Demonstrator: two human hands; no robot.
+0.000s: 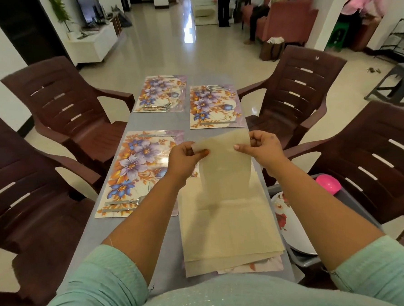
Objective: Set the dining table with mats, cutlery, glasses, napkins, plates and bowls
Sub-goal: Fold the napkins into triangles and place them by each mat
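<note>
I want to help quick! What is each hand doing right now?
Left hand: pinching the top left corner of the beige napkin.
Right hand: pinching the napkin's top right corner.

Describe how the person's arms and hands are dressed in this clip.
Both hands, left and right, are bare: no gloves, rings, bangles or watch visible. The forearms are uncovered. Mint-green sleeves with a faint sparkly texture end near the elbows, matching the top.
</note>
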